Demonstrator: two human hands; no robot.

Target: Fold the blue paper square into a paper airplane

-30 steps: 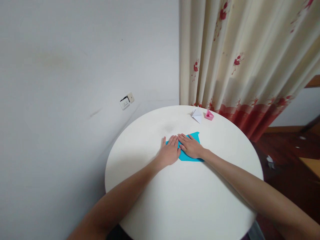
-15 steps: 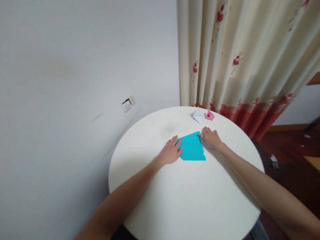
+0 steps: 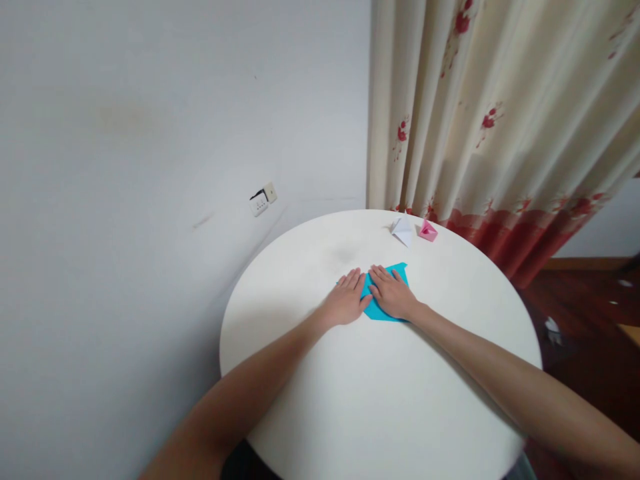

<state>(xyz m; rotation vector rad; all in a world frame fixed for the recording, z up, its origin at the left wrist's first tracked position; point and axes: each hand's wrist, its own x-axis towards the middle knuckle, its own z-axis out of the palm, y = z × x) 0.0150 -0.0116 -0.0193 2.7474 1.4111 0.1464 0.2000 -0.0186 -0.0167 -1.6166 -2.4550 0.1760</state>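
Blue paper (image 3: 399,273) flat on round white tabletop (image 3: 380,400), mid-surface. Right hand (image 3: 395,296) pressed flat on it, fingers together. Left hand (image 3: 346,301) flat at paper's left edge, fingers slightly spread, nothing gripped.

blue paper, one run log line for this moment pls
left hand: flat, at blue paper left edge | right hand: flat on paper | white table | far edge: white paper model, pink paper model

Bare white table (image 3: 380,400) near side, white folded paper (image 3: 402,230) and pink folded paper (image 3: 428,231) crowding far rim, curtain (image 3: 500,113) behind.
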